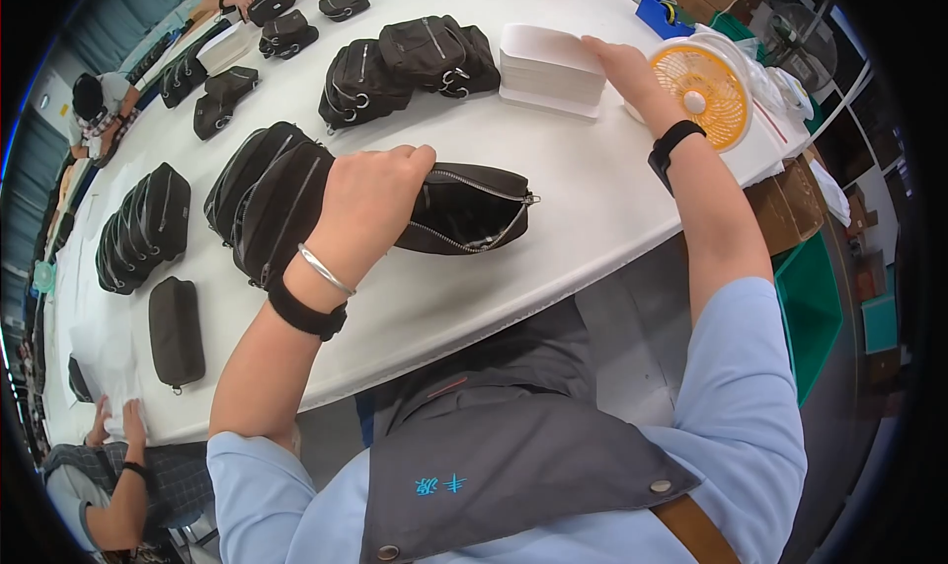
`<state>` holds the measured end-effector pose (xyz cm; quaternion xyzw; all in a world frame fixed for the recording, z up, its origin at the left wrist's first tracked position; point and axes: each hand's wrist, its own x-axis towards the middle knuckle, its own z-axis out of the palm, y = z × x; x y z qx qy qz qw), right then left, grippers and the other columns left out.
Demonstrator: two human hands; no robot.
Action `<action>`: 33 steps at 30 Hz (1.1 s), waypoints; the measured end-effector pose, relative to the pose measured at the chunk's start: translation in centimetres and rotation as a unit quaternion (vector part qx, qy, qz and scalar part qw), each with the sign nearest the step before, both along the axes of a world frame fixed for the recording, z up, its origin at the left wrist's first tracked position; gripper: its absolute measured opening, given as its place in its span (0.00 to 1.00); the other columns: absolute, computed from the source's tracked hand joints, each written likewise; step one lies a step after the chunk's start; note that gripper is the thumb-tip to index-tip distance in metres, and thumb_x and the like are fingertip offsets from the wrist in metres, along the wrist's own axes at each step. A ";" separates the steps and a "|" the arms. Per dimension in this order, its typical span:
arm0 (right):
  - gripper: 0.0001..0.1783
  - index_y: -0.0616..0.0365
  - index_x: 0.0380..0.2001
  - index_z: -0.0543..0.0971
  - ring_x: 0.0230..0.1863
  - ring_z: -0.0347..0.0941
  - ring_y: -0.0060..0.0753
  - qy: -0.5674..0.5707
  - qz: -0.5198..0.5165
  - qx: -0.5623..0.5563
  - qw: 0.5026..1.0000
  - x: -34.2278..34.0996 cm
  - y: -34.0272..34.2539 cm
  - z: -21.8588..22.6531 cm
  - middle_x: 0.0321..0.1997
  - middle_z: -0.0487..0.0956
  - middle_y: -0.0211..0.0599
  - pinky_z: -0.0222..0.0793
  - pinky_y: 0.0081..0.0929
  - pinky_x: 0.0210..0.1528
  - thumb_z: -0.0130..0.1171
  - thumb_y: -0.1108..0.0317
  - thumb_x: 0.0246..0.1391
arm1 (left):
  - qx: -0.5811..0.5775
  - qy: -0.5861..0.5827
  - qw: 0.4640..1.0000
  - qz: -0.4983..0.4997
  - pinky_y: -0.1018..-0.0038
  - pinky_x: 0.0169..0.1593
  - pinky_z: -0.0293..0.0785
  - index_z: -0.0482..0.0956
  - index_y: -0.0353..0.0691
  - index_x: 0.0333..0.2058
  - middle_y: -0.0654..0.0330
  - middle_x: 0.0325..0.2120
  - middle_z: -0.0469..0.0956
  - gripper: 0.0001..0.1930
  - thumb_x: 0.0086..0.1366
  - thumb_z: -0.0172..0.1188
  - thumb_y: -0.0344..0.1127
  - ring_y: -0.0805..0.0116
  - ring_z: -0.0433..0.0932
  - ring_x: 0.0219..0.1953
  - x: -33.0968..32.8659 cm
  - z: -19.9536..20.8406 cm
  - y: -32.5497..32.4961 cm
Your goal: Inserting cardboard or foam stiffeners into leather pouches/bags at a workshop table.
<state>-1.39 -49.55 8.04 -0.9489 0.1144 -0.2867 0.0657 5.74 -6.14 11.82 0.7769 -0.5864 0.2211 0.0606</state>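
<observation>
My left hand (373, 191) grips a black zippered pouch (486, 177) from above, near the middle of the table. The pouch's zipper is undone and its mouth gapes, showing a dark inside. Farther right, my right hand (632, 75) is at the corner of a stack of white sheets (549, 88), its fingers closed on the top white sheet (549, 44), which looks slightly bowed. Left of the held pouch, and partly behind my left wrist, stands a row of black pouches (272, 184). Black bags (425, 55) with zippers and metal rings lie beyond.
A yellow and white fan (699, 95) stands right of the stack. More black pouches (148, 230) and a single closed pouch (178, 332) are at left. Co-workers sit along the table's left and far sides. A green bin (810, 307) is below at right.
</observation>
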 end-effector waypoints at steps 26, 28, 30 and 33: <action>0.17 0.52 0.46 0.79 0.47 0.80 0.42 -0.046 0.398 -0.120 0.908 -13.9 28.3 2.8 0.50 0.79 0.44 0.80 0.28 0.40 0.57 0.72 0.50 | -0.102 0.045 0.993 -0.043 0.72 0.27 0.74 0.74 0.38 0.33 0.59 0.23 0.77 0.08 0.52 0.58 0.23 0.65 0.79 0.26 -0.6 -4.0 4.0; 0.21 0.48 0.50 0.77 0.44 0.80 0.36 -0.052 0.459 -0.152 0.874 -14.0 29.3 3.0 0.48 0.79 0.40 0.79 0.23 0.38 0.56 0.68 0.49 | -0.103 0.049 0.993 -0.044 0.71 0.26 0.74 0.74 0.38 0.33 0.59 0.22 0.77 0.08 0.52 0.58 0.23 0.65 0.79 0.26 -0.8 -4.0 4.1; 0.19 0.50 0.48 0.78 0.45 0.79 0.38 -0.047 0.443 -0.177 0.878 -13.7 29.4 2.4 0.49 0.79 0.43 0.79 0.25 0.39 0.56 0.67 0.50 | -0.100 0.054 0.992 -0.045 0.71 0.26 0.74 0.74 0.39 0.33 0.59 0.22 0.76 0.08 0.53 0.58 0.23 0.65 0.78 0.25 -0.9 -4.0 4.2; 0.22 0.52 0.48 0.77 0.46 0.78 0.41 -0.005 0.371 -0.258 0.892 -13.5 28.9 2.2 0.48 0.78 0.46 0.78 0.28 0.41 0.57 0.67 0.46 | -0.074 0.091 0.993 -0.030 0.68 0.31 0.76 0.75 0.39 0.39 0.56 0.29 0.80 0.17 0.48 0.61 0.20 0.58 0.80 0.29 -1.2 -3.5 4.4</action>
